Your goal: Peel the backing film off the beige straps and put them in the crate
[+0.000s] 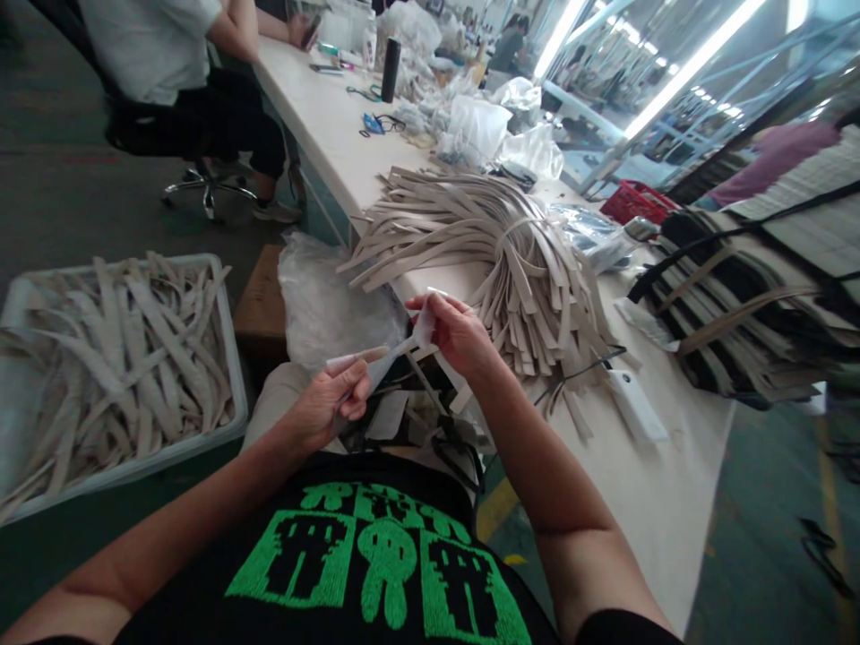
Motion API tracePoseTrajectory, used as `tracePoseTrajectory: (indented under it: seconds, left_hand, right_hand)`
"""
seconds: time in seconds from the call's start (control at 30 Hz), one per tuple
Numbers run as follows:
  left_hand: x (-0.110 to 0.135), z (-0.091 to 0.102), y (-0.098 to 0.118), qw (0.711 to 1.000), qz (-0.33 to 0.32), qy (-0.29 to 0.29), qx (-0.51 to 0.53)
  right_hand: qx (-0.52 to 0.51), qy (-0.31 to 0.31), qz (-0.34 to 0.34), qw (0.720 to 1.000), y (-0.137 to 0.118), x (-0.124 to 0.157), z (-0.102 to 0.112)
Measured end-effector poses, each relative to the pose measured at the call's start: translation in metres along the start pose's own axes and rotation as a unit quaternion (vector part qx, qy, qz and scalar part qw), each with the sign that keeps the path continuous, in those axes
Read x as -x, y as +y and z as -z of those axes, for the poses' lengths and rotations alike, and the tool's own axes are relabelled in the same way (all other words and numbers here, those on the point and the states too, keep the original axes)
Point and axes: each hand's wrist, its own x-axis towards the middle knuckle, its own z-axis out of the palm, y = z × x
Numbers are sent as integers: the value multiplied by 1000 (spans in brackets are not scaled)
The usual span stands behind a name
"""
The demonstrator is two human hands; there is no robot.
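Above my lap, my left hand (336, 399) is closed around a short pale strap (356, 358) whose end sticks out past the fingers. A thin whitish film (396, 351) runs from that hand up to the right. My right hand (460, 333) pinches the film's other end, which bunches below the fingertips near the table's edge. Whether the film is still joined to the strap is hidden inside my left hand. Just beyond my right hand, a large bundle of beige straps (470, 215) lies bent over on the table.
A white bin (228, 376) of loose strips stands at the left, beside a cardboard box (261, 291) and a clear plastic bag (329, 291). Blue-handled scissors (374, 124), a black cylinder (391, 70) and a white power bank-like block (635, 405) lie around the table. Another person sits far left.
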Motion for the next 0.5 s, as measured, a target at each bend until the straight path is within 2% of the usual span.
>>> tracePoseTrajectory:
  seconds: [0.07, 0.13, 0.33, 0.5]
  left_hand:
    - [3, 0, 3, 999, 9, -22, 21]
    - [5, -1, 6, 997, 26, -45, 48]
    - [12, -2, 9, 974, 99, -96, 179]
    - [22, -5, 10, 951, 144, -97, 256]
  right_hand:
    - [31, 29, 20, 999, -3, 4, 10]
    - [44, 32, 14, 998, 2, 11, 13]
    - [-36, -25, -16, 999, 30, 27, -5]
    - [-5, -40, -8, 999, 43, 29, -13]
